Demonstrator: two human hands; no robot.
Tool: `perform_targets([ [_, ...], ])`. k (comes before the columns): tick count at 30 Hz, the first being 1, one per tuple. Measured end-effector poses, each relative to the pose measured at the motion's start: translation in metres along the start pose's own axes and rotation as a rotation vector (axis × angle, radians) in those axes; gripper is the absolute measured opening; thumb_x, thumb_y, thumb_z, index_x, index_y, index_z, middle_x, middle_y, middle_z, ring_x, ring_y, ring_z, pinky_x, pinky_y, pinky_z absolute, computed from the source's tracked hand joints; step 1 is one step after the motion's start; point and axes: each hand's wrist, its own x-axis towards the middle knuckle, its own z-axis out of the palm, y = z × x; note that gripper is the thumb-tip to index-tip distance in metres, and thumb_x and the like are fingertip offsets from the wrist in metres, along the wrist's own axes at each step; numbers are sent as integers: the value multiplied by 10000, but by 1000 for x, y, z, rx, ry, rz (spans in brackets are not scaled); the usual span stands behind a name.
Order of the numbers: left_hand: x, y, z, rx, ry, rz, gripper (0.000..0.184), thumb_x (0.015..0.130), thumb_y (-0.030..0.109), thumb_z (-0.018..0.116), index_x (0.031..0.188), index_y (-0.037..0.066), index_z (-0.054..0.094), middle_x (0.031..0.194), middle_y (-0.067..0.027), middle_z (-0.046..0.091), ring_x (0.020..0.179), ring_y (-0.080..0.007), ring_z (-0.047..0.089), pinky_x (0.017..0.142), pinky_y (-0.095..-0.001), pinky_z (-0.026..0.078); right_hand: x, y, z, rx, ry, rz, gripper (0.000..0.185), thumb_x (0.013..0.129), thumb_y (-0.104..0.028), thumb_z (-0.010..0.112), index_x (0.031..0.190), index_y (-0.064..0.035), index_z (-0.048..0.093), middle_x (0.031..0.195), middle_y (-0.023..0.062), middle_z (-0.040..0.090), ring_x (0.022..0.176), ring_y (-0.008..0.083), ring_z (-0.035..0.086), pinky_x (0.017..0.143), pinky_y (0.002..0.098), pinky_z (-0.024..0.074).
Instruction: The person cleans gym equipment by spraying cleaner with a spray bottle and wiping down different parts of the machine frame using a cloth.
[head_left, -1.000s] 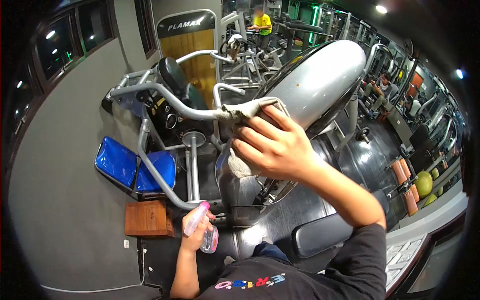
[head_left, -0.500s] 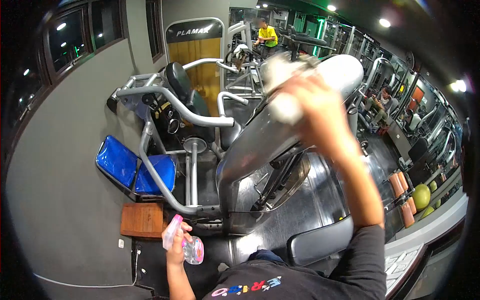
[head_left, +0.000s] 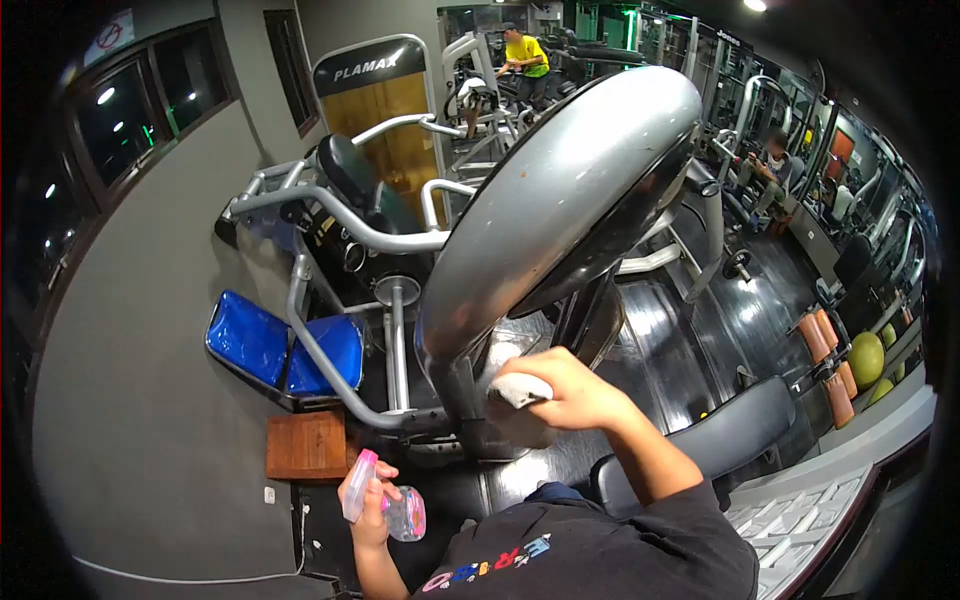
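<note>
My right hand (head_left: pixel 572 392) is closed round a pale cloth (head_left: pixel 520 388), low beside the lower end of the machine's big curved silver cover (head_left: pixel 570 170). Whether the cloth touches the machine I cannot tell. At the lower left, my left hand (head_left: pixel 370 505) grips a clear spray bottle (head_left: pixel 405 513) with a pink and white nozzle, its fingers wrapped round the neck. The bottle is held tilted, near a wooden box (head_left: pixel 305 445). A grey tubular arm (head_left: pixel 335 370) of the machine curves down above my left hand.
A blue folding chair (head_left: pixel 325 352) stands by the left wall. A black padded bench (head_left: pixel 730 425) is at my right. Behind stands a PLAMAX machine (head_left: pixel 375 90). One person in yellow (head_left: pixel 525 58) is at the back, another person (head_left: pixel 770 170) sits at the right.
My right hand with the cloth has come down from the upper part of the machine, across the silver cover, to its lower end. My left hand still holds the spray bottle.
</note>
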Motion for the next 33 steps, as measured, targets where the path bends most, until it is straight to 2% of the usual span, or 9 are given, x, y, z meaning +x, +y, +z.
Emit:
perform_targets([
  [3, 1, 3, 23, 72, -60, 21, 499, 903, 436, 589, 907, -63, 606, 945, -154, 629, 621, -114, 600, 582, -248, 487, -26, 15, 2, -35, -74, 179, 275, 722, -61, 620, 992, -10, 636, 875, 174, 663, 851, 353, 664, 739, 383, 514],
  [5, 6, 6, 46, 163, -156, 51, 606, 870, 529, 596, 891, -75, 630, 1024, -170, 640, 617, -119, 610, 600, -255, 506, -39, 34, 11, -124, -69, 71, 234, 784, -106, 626, 994, -5, 653, 1039, 162, 642, 966, 336, 633, 833, 398, 499],
  [8, 13, 7, 79, 187, -341, 70, 552, 866, 490, 601, 861, -60, 646, 1128, -214, 632, 761, -203, 652, 671, -300, 518, -49, 43, 18, -197, -252, 151, 231, 802, -179, 673, 978, -31, 679, 999, 125, 597, 1005, 334, 593, 880, 399, 471],
  [11, 13, -1, 111, 240, -415, 49, 415, 858, 386, 618, 824, -25, 666, 1146, -257, 629, 962, -333, 651, 828, -374, 505, -52, 39, 20, -197, -360, 191, 236, 815, -251, 655, 956, -65, 692, 918, 135, 626, 870, 345, 644, 796, 429, 518],
  [14, 21, 0, 138, 276, -520, 148, 320, 831, 289, 647, 847, -30, 675, 1112, -238, 637, 993, -334, 652, 833, -377, 512, -60, 44, 15, -271, -338, 183, 240, 813, -295, 657, 943, -98, 703, 860, 158, 679, 818, 344, 668, 735, 449, 535],
  [23, 32, -14, 186, 392, -586, 263, 312, 814, 295, 643, 853, -9, 698, 1041, -240, 649, 1029, -342, 636, 855, -380, 511, -76, 65, -21, -389, -277, 342, 298, 827, -375, 646, 902, -95, 714, 702, 177, 661, 704, 371, 660, 648, 457, 521],
  [29, 39, -31, 189, 330, -489, 331, 332, 837, 286, 629, 872, -41, 676, 1022, -202, 621, 850, -269, 657, 762, -346, 528, -60, 74, -32, -216, -369, 187, 308, 841, -362, 627, 922, -67, 664, 690, 191, 643, 686, 388, 638, 633, 460, 492],
  [32, 36, -20, 181, 21, -422, 23, 420, 913, 331, 590, 944, -86, 614, 964, -131, 582, 643, -108, 602, 617, -244, 505, -56, 74, -33, -60, -409, 197, 342, 842, -370, 639, 935, -42, 657, 742, 204, 651, 717, 372, 653, 664, 439, 501],
  [33, 36, -22, 172, -42, -408, 10, 278, 892, 175, 603, 996, -80, 636, 1011, -114, 591, 754, -119, 622, 602, -239, 525, -55, 71, -33, 46, -427, 214, 349, 854, -366, 634, 957, -33, 653, 772, 204, 656, 734, 366, 654, 674, 431, 497],
])
